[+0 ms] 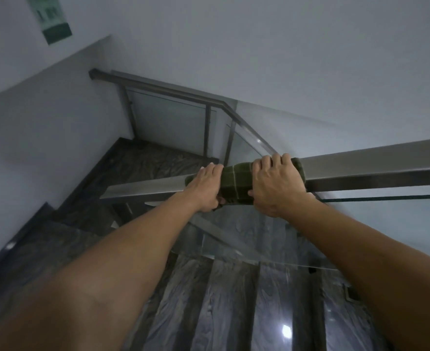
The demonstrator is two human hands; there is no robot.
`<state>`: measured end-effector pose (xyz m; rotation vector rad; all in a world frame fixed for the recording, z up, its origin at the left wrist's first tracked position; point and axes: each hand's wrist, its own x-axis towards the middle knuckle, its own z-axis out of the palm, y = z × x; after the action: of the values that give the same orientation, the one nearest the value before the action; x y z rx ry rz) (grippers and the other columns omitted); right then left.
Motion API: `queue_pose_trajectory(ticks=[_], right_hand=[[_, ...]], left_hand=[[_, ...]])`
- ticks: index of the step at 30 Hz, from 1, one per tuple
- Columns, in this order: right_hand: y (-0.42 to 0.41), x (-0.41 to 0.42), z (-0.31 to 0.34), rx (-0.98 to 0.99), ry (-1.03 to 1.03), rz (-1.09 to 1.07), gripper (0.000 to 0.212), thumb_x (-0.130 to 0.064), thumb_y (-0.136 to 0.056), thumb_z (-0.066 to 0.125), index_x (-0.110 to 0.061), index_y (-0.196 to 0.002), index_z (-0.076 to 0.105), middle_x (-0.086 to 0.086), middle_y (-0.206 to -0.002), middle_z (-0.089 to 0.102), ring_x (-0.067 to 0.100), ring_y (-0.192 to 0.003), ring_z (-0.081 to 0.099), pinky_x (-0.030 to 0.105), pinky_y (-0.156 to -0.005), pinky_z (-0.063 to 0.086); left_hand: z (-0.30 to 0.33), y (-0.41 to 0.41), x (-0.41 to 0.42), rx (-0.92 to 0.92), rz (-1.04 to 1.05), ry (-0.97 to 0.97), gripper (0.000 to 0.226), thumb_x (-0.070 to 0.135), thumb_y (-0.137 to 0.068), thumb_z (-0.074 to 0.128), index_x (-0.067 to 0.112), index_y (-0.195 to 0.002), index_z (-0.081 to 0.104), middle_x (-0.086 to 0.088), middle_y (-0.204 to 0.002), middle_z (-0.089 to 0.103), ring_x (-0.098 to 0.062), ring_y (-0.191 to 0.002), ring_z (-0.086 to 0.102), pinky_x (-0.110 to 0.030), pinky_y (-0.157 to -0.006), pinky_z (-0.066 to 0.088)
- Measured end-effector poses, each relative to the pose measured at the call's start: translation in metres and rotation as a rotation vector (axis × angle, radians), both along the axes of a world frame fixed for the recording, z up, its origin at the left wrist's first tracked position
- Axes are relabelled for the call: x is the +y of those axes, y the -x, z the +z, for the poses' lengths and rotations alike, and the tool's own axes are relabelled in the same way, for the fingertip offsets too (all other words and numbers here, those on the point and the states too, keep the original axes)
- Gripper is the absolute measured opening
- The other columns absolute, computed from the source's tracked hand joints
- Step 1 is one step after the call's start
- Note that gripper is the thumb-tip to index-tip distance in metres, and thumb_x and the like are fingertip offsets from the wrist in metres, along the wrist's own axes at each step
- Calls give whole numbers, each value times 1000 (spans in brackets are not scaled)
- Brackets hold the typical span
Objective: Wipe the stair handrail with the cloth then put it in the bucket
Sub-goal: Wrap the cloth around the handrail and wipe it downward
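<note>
We clamp left hand (205, 184) and right hand (276, 183) around green checked cloth (235, 182) on steel handrail (360, 168); we should slide with even pressure.

Both arms reach forward, left hand (205, 187) and right hand (274, 184) (knuckles up) curled closed.

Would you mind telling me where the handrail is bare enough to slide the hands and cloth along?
Bare rail runs from the left hand to the handrail's cut end, and longer beyond the right hand. Between them the green cloth is wrapped around the rail.
</note>
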<state>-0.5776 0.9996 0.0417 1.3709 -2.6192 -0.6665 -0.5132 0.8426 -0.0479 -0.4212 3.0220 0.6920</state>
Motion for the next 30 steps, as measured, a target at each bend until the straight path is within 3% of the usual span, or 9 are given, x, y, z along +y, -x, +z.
queue_pose_trajectory(ticks=[4,8,13,17,30], right_hand=[[-12,-31,-18,-25,-11,11,56,-50,-91,41,-6,-125,44,17,-118,54,33,-107,52,47,-100,38],[-25,-63,-40,-31,-19,10,55,-48,-92,39,-5,-127,43,17,-118,54,33,-106,52,47,-99,38],[-41,-105,-70,-32,-30,4,56,-48,-92,40,-3,-125,43,18,-116,54,34,-104,52,48,-98,38],[-52,-135,-93,-25,-26,11,58,-50,-92,40,-3,-126,43,19,-117,53,35,-106,51,48,-99,37],[-83,-213,-152,4,-49,-11,64,-53,-88,44,-2,-127,44,21,-118,53,37,-108,52,51,-101,37]], left_hand=[[-20,-14,-29,-10,20,-44,87,15,-76,74,8,-144,20,-16,-152,24,-32,-146,13,-42,-122,4],[-42,-27,-58,-3,28,-46,89,13,-76,74,7,-145,17,-17,-153,21,-30,-147,11,-39,-120,0],[-77,-41,-100,0,43,-18,91,16,-72,77,10,-143,22,-12,-145,32,-29,-139,28,-40,-120,12],[-104,-53,-133,0,46,-24,91,17,-71,78,12,-143,22,-12,-146,32,-29,-135,31,-41,-117,24],[-158,-88,-207,16,36,27,88,8,-73,73,9,-144,21,-14,-146,32,-31,-134,32,-44,-114,28]])
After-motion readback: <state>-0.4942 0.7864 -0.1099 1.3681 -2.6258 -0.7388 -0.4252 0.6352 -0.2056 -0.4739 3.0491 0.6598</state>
